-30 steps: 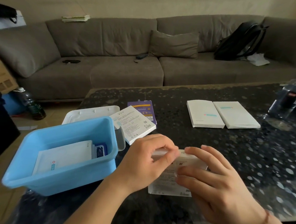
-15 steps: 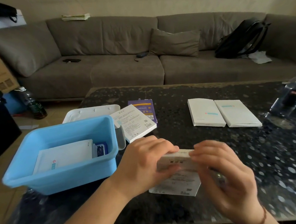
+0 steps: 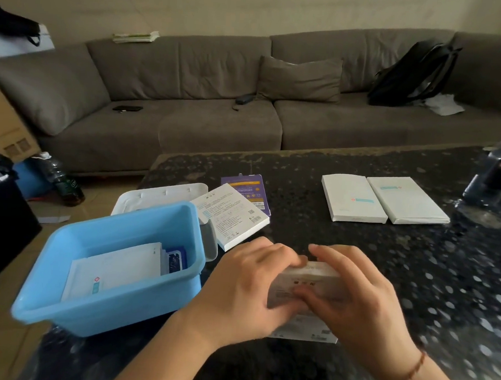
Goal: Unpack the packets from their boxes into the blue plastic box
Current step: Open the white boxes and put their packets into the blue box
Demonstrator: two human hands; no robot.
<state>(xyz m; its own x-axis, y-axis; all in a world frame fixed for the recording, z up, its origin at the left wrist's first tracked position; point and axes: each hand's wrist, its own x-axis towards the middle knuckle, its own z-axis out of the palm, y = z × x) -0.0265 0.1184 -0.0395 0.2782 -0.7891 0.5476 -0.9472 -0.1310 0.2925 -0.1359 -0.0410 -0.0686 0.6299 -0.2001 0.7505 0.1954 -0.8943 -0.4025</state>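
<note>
While both hands work at the near edge of the dark speckled table (image 3: pixel 357 256), the scene reads as follows.

Held box: a small white box (image 3: pixel 305 278) with faint grey print, blurred, tilted up off the table between the two hands, near the table's 6 o'clock edge.
Left hand: the left hand (image 3: pixel 245 290) curls round the box's left end, fingertips on its top edge.
Right hand: the right hand (image 3: pixel 354 298) wraps the box's right end, thumb across its front face.
Under the box: a flat white sheet or packet (image 3: pixel 307 331) lies on the table beneath the hands; which it is I cannot tell.
Blue plastic box: the blue plastic box (image 3: pixel 122 305) sits at 9 o'clock of the hands, overhanging the table's left edge, holding white packets (image 3: pixel 113 272) and a dark blue one (image 3: pixel 176 259).
White lid: a white lid (image 3: pixel 154 198) lies behind the blue box at its 12 o'clock.
Other boxes: a printed white box (image 3: pixel 232 215) overlaps a purple box (image 3: pixel 252 187) at 11 o'clock of the hands; two white boxes (image 3: pixel 385 199) lie side by side at 1 o'clock.
Bottle: a plastic bottle (image 3: pixel 496 174) stands at the table's 2 o'clock corner.
</note>
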